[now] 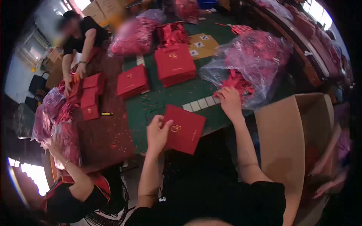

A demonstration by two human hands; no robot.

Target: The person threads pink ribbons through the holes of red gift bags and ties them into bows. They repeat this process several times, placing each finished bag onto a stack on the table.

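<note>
In the head camera view, the left hand [158, 132] is pinching a red paper bag [185, 130] by its left edge, with the fingers closed over the card. The bag is folded flat and is sticking out to the right of the grip, tilted, hanging at the near edge of the green table [169, 98]. It is probably light and fairly stiff, with a smooth face that may slip, so an edge or corner pinch like this one is suiting it; squeezing the middle would likely crease it.

The right hand [229, 101] is reaching into the mouth of a clear plastic sack [260, 56] full of red pieces. Its fingertips are sinking among them, so I cannot tell whether they are closing on anything.

Stacks of red bags [174, 64] are sitting farther back on the table, and a cardboard box [294, 132] is standing to the right. A co-worker's hand [80, 71] is pressing on more bags at the far left.
</note>
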